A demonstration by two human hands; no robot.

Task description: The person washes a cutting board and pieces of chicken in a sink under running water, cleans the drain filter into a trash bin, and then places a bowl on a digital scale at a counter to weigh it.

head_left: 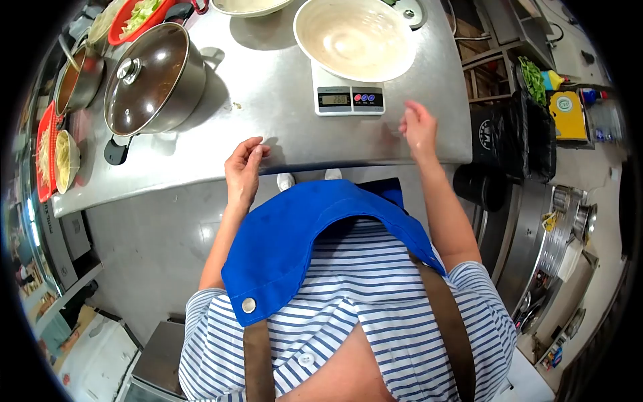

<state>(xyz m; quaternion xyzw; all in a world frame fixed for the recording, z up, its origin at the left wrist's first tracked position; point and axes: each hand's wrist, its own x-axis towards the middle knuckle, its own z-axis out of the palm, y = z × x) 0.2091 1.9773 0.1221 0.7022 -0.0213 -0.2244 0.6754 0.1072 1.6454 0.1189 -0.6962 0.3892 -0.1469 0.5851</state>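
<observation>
A white bowl [355, 37] rests on a digital kitchen scale [349, 108], whose lit display appears to read 260. The inside of the bowl looks wet or thinly coated. My right hand [419, 132] hovers over the table edge, right of the scale and apart from it, fingers loosely bent with the index finger reaching forward. Lower left of the scale, my left hand [244, 164] is at the table's front edge with half-curled fingers spread from the thumb. Neither hand holds anything I can see.
On the steel table [268, 100] stand a lidded pot [151, 80], a smaller pot [84, 80] of reddish content, red baskets [47, 151] and a noodle-filled bowl [67, 161]. Another white bowl [249, 7] is at the back. A black bin [532, 134] stands at right.
</observation>
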